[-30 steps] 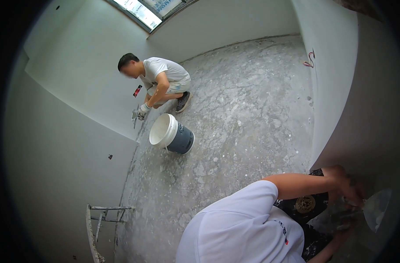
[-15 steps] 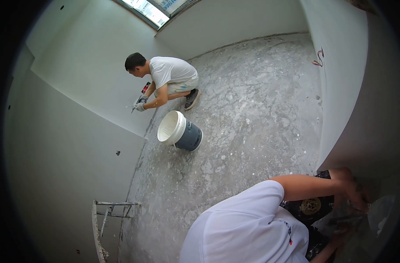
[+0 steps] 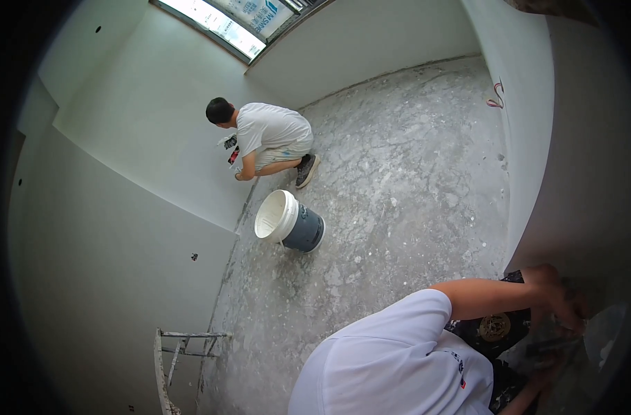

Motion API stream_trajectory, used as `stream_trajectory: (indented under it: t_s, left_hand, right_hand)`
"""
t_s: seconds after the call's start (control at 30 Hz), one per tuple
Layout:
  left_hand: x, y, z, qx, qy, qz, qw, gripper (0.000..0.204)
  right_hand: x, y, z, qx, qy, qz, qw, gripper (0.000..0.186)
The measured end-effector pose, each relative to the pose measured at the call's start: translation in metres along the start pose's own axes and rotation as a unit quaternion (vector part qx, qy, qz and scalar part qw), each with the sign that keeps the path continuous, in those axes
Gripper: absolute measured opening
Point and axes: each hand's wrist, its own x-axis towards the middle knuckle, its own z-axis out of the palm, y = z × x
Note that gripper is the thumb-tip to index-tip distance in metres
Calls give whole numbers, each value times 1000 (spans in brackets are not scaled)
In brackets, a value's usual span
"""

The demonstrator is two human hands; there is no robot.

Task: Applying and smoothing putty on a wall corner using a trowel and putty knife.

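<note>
Co-worker (image 3: 274,131) turned; wearer's left hand (image 3: 563,311) near wall edge (image 3: 532,211).

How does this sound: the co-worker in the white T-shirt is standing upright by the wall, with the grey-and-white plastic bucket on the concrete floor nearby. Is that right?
Not quite: the head view shows the co-worker in the white T-shirt squatting by the wall, not standing upright. The grey-and-white plastic bucket is on the concrete floor nearby.
</note>
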Motion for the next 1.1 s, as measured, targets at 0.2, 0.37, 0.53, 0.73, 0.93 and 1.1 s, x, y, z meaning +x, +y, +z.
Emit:
stream_trajectory:
  t_s: [0.2, 0.37, 0.53, 0.73, 0.93, 1.1]
  left_hand:
    - [10, -7, 1, -8, -11, 0, 1000, 32]
    - [8, -10, 1, -32, -13, 9, 999, 32]
    - [10, -10, -1, -25, -15, 2, 1000, 31]
    - [3, 1, -4, 2, -27, 8, 1000, 32]
    - [-2, 3, -3, 13, -20, 5, 1000, 35]
    - [7, 1, 13, -6, -70, 15, 997, 38]
  right_hand:
    - [6, 1, -15, 39, -110, 35, 993, 36]
    - [2, -2, -3, 84, -102, 44, 990, 37]
    - [10, -1, -23, 84, -140, 36, 986, 36]
    - [13, 4, -28, 102, -61, 44, 992, 36]
    - [27, 8, -25, 66, -116, 34, 990, 35]
    - [21, -10, -99, 108, -325, 48, 938, 53]
